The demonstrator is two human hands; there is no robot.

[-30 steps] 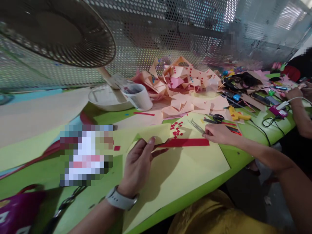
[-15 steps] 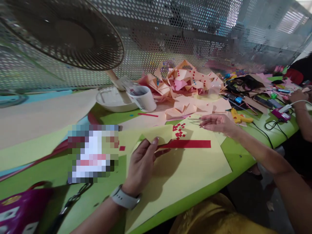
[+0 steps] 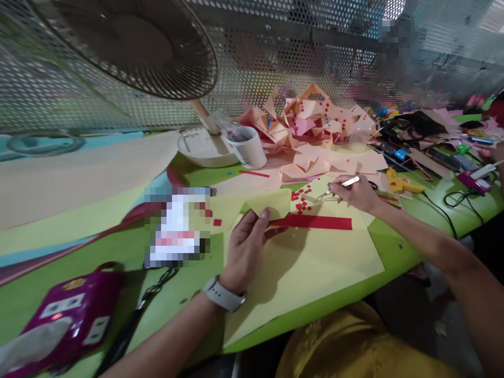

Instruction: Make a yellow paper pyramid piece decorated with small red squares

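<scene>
One left hand pinched one folded yellow paper at the frame's centre; one right hand gripped one pair of tweezers near more than ten red squares, right of centre. One red strip lay just below them.

We get dim, greyish light overall; bright patches show at the far right of the perforated metal screen. Left hand casts a soft shadow to its right on the pale yellow sheet. White glints on the tweezers and the purple power strip, near left. Floor falls dark. Wide-angle stretch warps the fan. Far-right clutter reads soft to us; mosaic blocks hide a patch left of centre.
</scene>
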